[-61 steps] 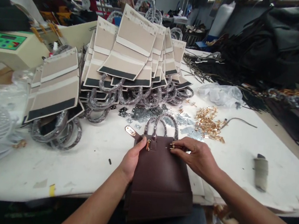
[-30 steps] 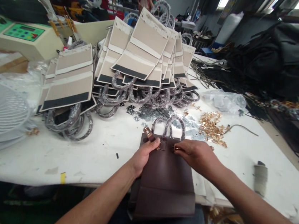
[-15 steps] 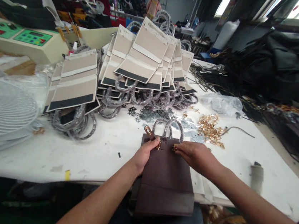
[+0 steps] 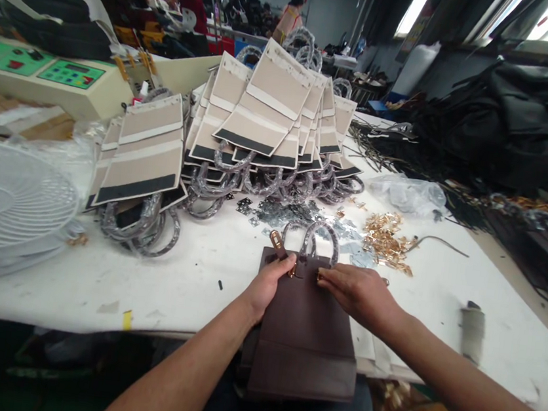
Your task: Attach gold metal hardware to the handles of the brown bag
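A white table fills the middle of the frame. Across its upper centre leans a heap of beige bag panels with wrapped handles, and a white fan sits at the left edge. Low in the centre, a dark brown handbag lies flat over the table's near edge (its wrapped handles point up-frame). The left hand is curled closed around the bag's top left corner, thumb by a gold clasp. The right hand presses its bent fingers on the top right edge, pinching small gold hardware. Loose gold fittings lie just above.
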`<state>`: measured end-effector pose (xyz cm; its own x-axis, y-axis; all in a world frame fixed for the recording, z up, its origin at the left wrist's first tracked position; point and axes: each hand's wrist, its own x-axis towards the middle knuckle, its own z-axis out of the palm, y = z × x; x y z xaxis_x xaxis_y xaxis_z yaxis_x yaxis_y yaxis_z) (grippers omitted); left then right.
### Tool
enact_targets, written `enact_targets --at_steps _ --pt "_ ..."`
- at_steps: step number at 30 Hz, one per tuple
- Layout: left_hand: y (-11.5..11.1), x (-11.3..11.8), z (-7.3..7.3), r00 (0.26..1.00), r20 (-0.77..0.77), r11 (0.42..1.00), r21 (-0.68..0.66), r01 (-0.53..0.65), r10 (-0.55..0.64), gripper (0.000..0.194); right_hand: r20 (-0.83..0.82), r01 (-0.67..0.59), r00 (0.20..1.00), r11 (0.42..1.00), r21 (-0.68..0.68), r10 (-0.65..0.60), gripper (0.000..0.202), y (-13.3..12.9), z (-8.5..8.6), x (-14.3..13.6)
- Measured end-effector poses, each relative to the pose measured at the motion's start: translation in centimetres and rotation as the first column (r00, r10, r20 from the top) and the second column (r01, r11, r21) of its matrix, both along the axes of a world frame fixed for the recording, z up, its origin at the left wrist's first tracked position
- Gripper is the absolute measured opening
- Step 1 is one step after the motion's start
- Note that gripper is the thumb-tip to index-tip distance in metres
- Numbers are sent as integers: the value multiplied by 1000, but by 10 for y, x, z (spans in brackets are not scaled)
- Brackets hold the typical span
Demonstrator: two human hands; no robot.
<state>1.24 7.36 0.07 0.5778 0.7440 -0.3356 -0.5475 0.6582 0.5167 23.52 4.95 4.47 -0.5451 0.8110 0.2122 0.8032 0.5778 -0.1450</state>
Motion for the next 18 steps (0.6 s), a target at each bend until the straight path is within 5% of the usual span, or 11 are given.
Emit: enact_targets --at_steps 6,14,18 --pt "1 2 -6 998 -29 997 54 -46 48 43 126 140 981 989 47 -145 19 -3 -3 -18" --pt "-2 2 -10 993 -71 990 113 -85 93 47 -130 198 972 980 6 -196 21 -9 -15 -16" --pt "1 3 -15 995 -67 992 109 -70 77 47 -9 215 977 975 47 -215 18 -6 -16 -20"
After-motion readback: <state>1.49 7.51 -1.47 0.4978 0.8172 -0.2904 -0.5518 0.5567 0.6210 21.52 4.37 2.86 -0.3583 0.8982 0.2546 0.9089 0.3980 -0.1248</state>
